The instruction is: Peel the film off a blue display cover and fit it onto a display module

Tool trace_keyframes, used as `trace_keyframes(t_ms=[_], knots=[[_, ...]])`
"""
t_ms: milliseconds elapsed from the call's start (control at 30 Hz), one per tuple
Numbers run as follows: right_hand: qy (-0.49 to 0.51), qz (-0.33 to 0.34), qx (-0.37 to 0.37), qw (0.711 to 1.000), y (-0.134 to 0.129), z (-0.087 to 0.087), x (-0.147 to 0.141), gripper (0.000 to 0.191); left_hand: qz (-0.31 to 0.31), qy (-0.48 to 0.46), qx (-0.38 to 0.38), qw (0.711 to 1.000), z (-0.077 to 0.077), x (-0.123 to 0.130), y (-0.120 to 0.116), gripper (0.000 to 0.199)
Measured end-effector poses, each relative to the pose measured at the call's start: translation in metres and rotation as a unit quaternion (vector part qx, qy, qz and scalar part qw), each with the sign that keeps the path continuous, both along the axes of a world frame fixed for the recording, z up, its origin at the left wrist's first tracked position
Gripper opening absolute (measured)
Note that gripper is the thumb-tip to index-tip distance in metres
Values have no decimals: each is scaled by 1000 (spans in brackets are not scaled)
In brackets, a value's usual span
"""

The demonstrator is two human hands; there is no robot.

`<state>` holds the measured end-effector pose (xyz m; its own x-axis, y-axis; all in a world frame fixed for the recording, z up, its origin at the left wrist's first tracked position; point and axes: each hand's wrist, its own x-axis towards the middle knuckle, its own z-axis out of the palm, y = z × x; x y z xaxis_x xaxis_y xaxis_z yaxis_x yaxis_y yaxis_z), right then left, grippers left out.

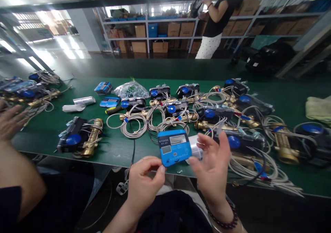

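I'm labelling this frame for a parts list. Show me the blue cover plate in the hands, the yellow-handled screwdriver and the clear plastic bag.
blue cover plate (173, 147), head view, middle of its blue face.
yellow-handled screwdriver (113, 110), head view, on the handle.
clear plastic bag (131, 89), head view, middle of the crumpled film.

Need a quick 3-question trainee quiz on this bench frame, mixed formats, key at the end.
1. True or false: both hands grip the blue faceplate.
2. Which hand wears a bead bracelet? A) left hand B) right hand
3. Fill in: the meter assembly left of the held part has a ____-coloured metal body.

Key: 1 true; 2 B; 3 brass
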<state>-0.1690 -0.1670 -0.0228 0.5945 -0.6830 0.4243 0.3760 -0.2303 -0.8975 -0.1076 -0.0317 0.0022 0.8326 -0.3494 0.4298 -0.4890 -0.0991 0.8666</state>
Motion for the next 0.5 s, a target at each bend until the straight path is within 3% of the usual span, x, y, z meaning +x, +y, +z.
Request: trace_keyframes(t_ms=[67,133,233,300,400,500], knots=[[20,109,-53,992,5,2,-2,77,-20,-42,19,999,6,-1,-1,14],[46,166,-14,985,4,4,1,60,-47,-51,33,997,13,0,3,15],[24,72,145,986,-16,9,9,49,-97,-44,56,993,22,13,33,16],[-18,-13,190,982,-35,14,12,50,-139,-48,103,984,25,28,69,15],[-64,-113,123,984,-47,20,11,51,-138,-42,240,960,22,52,120,12],[-100,-148,-19,984,-29,19,7,58,-4,-47,296,954,16,57,131,20]])
